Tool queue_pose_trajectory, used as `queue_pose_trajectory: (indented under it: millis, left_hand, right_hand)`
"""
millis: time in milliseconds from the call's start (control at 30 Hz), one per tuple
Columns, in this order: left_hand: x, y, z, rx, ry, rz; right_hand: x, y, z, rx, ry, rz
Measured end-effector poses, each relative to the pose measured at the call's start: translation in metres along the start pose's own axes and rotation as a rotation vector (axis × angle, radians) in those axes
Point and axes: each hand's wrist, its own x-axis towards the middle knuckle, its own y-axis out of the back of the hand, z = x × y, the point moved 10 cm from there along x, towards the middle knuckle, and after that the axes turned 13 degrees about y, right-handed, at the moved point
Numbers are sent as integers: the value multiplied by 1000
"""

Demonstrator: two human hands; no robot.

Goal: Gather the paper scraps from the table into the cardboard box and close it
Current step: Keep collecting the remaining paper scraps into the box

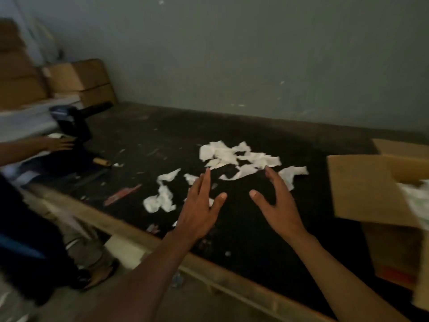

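1. Left hand [199, 205] and right hand [278, 203] hover spread and empty over the table [232, 122]
2. Likely slip: a quick sweep flicks light paper scraps [232, 156] off the near edge, or misses strays
3. Main heap lies at twelve o'clock, just beyond both hands; strays at nine o'clock of the left
4. Cardboard box [366, 189] stands open at three o'clock, paper already inside

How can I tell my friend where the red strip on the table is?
Find the big dark table and look at its wooden front edge. Just left of the left hand and the white paper scraps lies a thin reddish strip. It is long and red, while the scraps beside it are white and crumpled.
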Motion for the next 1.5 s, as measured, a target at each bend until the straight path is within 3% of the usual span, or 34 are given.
queue_pose_trajectory:
  millis: [167, 367, 667, 867, 1000, 1100, 1300, 1500]
  left_hand:
    - [-17, 35, -104, 55, 103, 36]
    - [-12, 28, -188, -22, 267, -10]
    - [48, 8, -243, -82, 380, 21]
    - [110, -8, -269, -93, 449, 46]
    - [153, -20, -285, 59, 424, 27]
    - [185, -38, -300, 102, 394, -69]
    - [203, -63, -321, 8, 325, -274]
    - [200, -57, -316, -12, 213, -183]
  right_hand:
    - [-12, -105, -8, 63, -49, -196]
    - [-5, -179, 23, 105, -143, -337]
    - [34, -269, 96, 92, -215, -545]
    - [58, -310, 128, -64, -187, -662]
    - [63, -336, 146, -124, -190, -742]
    - [63, -349, 148, -190, -93, -811]
    - [61, -337, 168, -28, -291, -582]
    - [61, -324, 177, 99, -416, -293]
